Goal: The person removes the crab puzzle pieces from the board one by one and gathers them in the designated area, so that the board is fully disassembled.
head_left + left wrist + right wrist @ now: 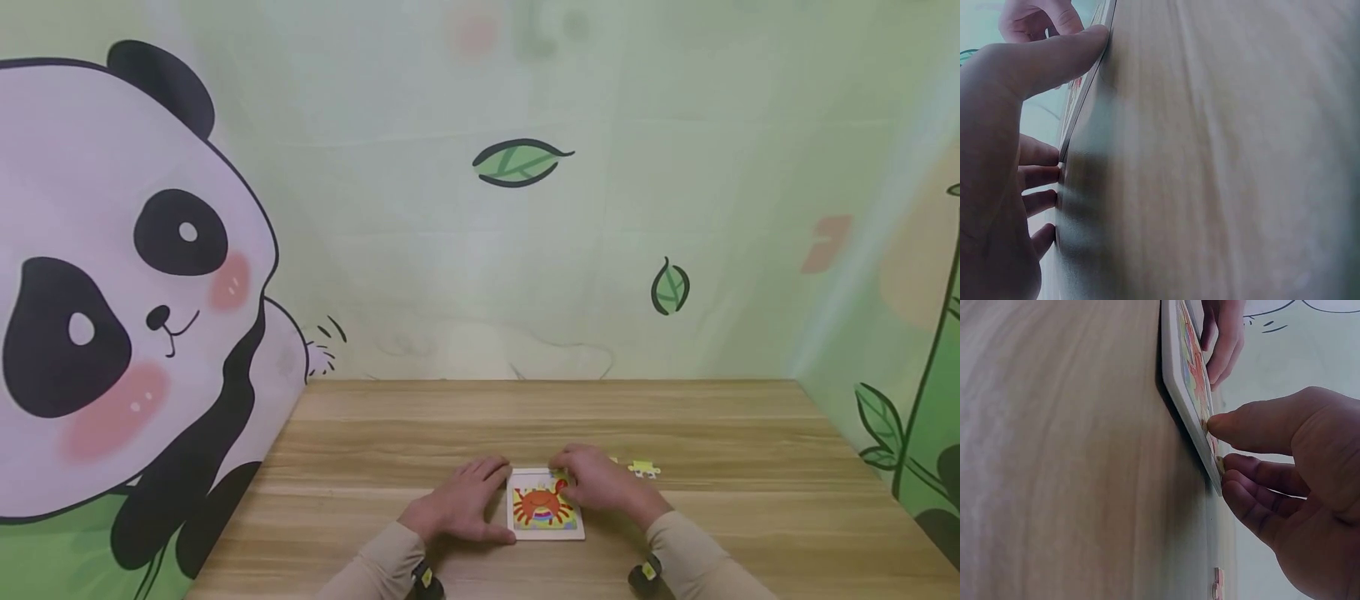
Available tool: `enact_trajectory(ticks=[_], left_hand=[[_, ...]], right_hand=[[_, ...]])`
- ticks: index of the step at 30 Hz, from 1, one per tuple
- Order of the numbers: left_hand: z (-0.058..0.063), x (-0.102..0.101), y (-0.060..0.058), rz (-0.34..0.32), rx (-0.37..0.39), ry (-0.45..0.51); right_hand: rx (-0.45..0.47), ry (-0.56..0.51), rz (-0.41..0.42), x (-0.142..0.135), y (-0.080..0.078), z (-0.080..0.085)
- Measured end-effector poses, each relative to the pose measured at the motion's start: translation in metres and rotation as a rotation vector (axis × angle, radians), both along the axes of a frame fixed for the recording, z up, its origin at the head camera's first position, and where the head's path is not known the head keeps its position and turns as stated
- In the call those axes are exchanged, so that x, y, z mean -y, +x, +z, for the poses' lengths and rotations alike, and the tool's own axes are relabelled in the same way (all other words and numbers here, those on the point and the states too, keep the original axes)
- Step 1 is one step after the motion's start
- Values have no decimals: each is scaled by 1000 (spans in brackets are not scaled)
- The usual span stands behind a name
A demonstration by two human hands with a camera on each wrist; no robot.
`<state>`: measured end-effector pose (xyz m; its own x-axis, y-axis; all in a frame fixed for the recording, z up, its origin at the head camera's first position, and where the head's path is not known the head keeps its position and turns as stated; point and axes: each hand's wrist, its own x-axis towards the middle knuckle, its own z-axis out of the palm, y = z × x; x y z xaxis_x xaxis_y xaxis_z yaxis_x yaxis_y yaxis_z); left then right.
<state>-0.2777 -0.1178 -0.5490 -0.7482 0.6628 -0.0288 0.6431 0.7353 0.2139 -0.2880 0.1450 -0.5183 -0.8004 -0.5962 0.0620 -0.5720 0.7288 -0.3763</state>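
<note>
A small square jigsaw puzzle with an orange crab picture (542, 510) lies in its pale tray (551, 536) on the table. My left hand (467, 504) rests along the tray's left side, thumb at the near corner and fingertips by the far one. The thumb touches the tray edge (1088, 87) in the left wrist view. Over the puzzle's far right corner, my right hand (600, 481) pinches a small puzzle piece (1220, 462) between thumb and fingertips, right at the tray surface. Fingers partly hide that corner.
Loose yellow puzzle pieces (643, 469) lie on the wooden table (375, 433) just beyond the right hand. Behind the table hangs a green backdrop (420, 250) with a printed panda (142, 292) at left. Black wrist devices (428, 581) sit on both sleeves.
</note>
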Motion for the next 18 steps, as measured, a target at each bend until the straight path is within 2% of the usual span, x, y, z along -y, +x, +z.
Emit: enact_trajectory(ticks=[9,18], left_hand=[[1,1,-1,-12,-17,2],[1,0,1,-1,3,0]], right_hand=[[-2,1,-5,1,-1,0],[33,1,-38,1,0,-1]])
